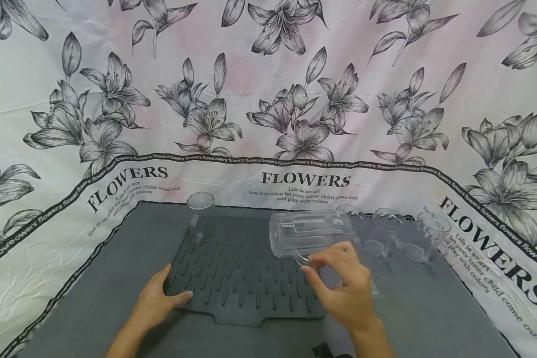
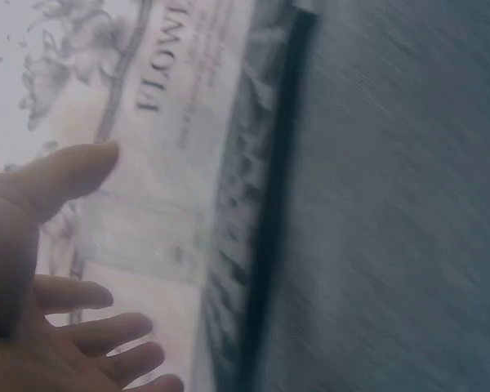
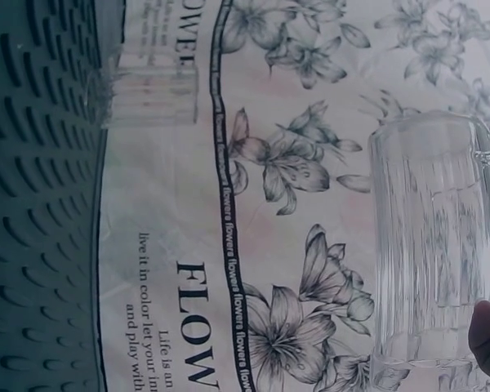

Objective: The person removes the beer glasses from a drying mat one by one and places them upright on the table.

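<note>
A clear glass mug lies on its side in the air above the dark ribbed drying mat. My right hand pinches its handle between thumb and fingers. The right wrist view shows the same mug large at the right, with one fingertip against it. At the mat's front left corner is my left hand, thumb stretched over the edge and holding nothing. Its fingers look loosely spread in the left wrist view. Another glass mug stands upright on the mat's far left corner.
Several clear glass mugs stand at the back right of the grey table. Part of another clear glass thing shows behind my right hand. A small black object lies at the front edge. Flower-printed cloth hangs behind the table.
</note>
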A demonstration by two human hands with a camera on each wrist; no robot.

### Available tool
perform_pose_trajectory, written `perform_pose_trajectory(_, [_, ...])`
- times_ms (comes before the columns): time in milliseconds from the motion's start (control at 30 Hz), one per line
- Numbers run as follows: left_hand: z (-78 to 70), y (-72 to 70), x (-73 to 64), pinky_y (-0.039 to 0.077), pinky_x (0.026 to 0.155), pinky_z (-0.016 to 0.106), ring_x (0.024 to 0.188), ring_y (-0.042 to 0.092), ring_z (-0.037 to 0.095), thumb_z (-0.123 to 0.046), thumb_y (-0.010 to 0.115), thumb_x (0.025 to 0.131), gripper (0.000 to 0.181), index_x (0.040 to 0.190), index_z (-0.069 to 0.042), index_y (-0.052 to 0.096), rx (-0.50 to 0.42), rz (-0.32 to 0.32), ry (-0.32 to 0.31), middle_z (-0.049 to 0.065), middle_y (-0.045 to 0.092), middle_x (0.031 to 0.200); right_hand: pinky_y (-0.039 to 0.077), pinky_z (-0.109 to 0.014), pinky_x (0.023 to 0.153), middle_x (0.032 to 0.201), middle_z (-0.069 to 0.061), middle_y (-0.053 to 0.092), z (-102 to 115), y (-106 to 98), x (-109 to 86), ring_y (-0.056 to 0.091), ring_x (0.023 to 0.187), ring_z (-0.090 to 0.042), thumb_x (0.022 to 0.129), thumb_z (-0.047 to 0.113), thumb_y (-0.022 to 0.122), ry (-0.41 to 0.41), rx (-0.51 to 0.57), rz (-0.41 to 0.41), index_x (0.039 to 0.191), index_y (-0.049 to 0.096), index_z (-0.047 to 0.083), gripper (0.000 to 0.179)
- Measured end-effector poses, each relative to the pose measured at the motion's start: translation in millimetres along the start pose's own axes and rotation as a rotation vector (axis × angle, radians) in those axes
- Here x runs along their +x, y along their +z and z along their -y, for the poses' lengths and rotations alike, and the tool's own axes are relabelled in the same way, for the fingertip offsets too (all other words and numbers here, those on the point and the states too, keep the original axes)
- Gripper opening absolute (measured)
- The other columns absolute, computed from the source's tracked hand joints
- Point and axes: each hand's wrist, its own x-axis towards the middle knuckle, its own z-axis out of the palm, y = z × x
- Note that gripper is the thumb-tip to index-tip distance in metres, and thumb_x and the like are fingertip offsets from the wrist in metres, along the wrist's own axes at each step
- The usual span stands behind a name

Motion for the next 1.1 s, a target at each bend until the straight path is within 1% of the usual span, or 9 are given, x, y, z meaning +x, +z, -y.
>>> perform_pose_trajectory(100, [-13.6,-4.1,-1.2,0.024,0.102,0.066,0.136,0.018,0.051,-0.049,0.074,0.081,0.103,0.152,0.002,0.020,-0.111,0.008,0.012,0.032,0.022,0.150,0.040,-0.024,0.063,0.071,-0.005,0.061,-4.1,2.1,-3.9,0.048,0.070,-0.022,0.090,0.021,0.071,-0.038,0.011,-0.003,0.079,0.068,-0.002,0.026])
perform_pose_trajectory(233, [-36.6,-8.6,-4.4,0.029,0.103,0.062,0.138,0.024,0.043,-0.042,0.073,0.086,0.092,0.153,-0.005,0.023,-0.382,0.049,0.052,0.022,0.028,0.152,0.040,-0.025,0.063,0.073,-0.005,0.062,-7.4,5.0,-7.8,0.048,0.070,-0.023,0.088,0.019,0.073,-0.071,0.032,0.002,0.080,0.068,-0.002,0.022])
perform_pose_trajectory(367, [-65.3,-6.8,-6.2,0.029,0.104,0.060,0.136,0.031,0.040,-0.033,0.070,0.090,0.078,0.150,-0.005,0.028,-0.603,0.105,0.121,0.017,0.036,0.149,0.039,-0.026,0.065,0.074,-0.005,0.063,-8.1,7.0,-9.9,0.047,0.070,-0.022,0.087,0.018,0.074,-0.076,0.048,0.011,0.080,0.068,-0.001,0.021])
perform_pose_trajectory(533, [-107.6,-0.1,-7.1,0.034,0.105,0.052,0.131,0.039,0.034,-0.024,0.067,0.093,0.067,0.146,-0.004,0.033,-0.768,0.145,0.203,0.017,0.043,0.142,0.039,-0.026,0.067,0.075,-0.005,0.063,-4.9,8.6,-9.2,0.047,0.071,-0.022,0.089,0.019,0.073,-0.066,0.047,0.032,0.080,0.068,-0.001,0.022])
perform_pose_trajectory(567, [-116.0,1.1,-7.0,0.037,0.103,0.049,0.129,0.043,0.033,-0.023,0.067,0.093,0.066,0.146,-0.003,0.034,-0.786,0.149,0.220,0.017,0.044,0.141,0.039,-0.026,0.066,0.075,-0.005,0.063,-3.1,9.1,-7.1,0.047,0.071,-0.022,0.089,0.019,0.072,-0.070,0.051,0.033,0.080,0.068,-0.001,0.022])
perform_pose_trajectory(667, [-138.3,5.1,-6.0,0.038,0.102,0.049,0.123,0.050,0.032,-0.023,0.067,0.093,0.065,0.147,-0.004,0.034,-0.812,0.169,0.272,0.017,0.046,0.140,0.039,-0.026,0.065,0.073,-0.005,0.062,3.4,9.7,-0.7,0.047,0.070,-0.022,0.091,0.020,0.070,-0.078,0.044,0.032,0.078,0.067,-0.002,0.025])
perform_pose_trajectory(800, [-159.9,9.5,-4.3,0.039,0.100,0.051,0.117,0.054,0.032,-0.025,0.067,0.092,0.065,0.147,-0.008,0.036,-0.812,0.207,0.316,0.015,0.048,0.138,0.039,-0.025,0.064,0.072,-0.006,0.062,7.8,10.7,3.6,0.047,0.069,-0.022,0.092,0.021,0.069,-0.086,0.041,0.033,0.077,0.066,-0.002,0.027])
perform_pose_trajectory(933, [-174.8,12.5,-4.0,0.041,0.098,0.050,0.118,0.054,0.031,-0.028,0.070,0.090,0.067,0.146,-0.010,0.038,-0.811,0.223,0.331,0.014,0.049,0.137,0.039,-0.025,0.065,0.074,-0.006,0.063,6.8,10.5,0.4,0.046,0.070,-0.022,0.092,0.021,0.069,-0.070,0.051,0.052,0.078,0.066,-0.001,0.026])
perform_pose_trajectory(1100, [-184.7,14.5,-4.9,0.044,0.095,0.049,0.115,0.054,0.030,-0.030,0.072,0.087,0.070,0.146,-0.010,0.041,-0.801,0.211,0.329,0.015,0.051,0.132,0.039,-0.027,0.068,0.073,-0.005,0.062,4.8,11.3,-3.3,0.047,0.070,-0.022,0.093,0.022,0.068,-0.076,0.066,0.066,0.078,0.066,0.000,0.026])
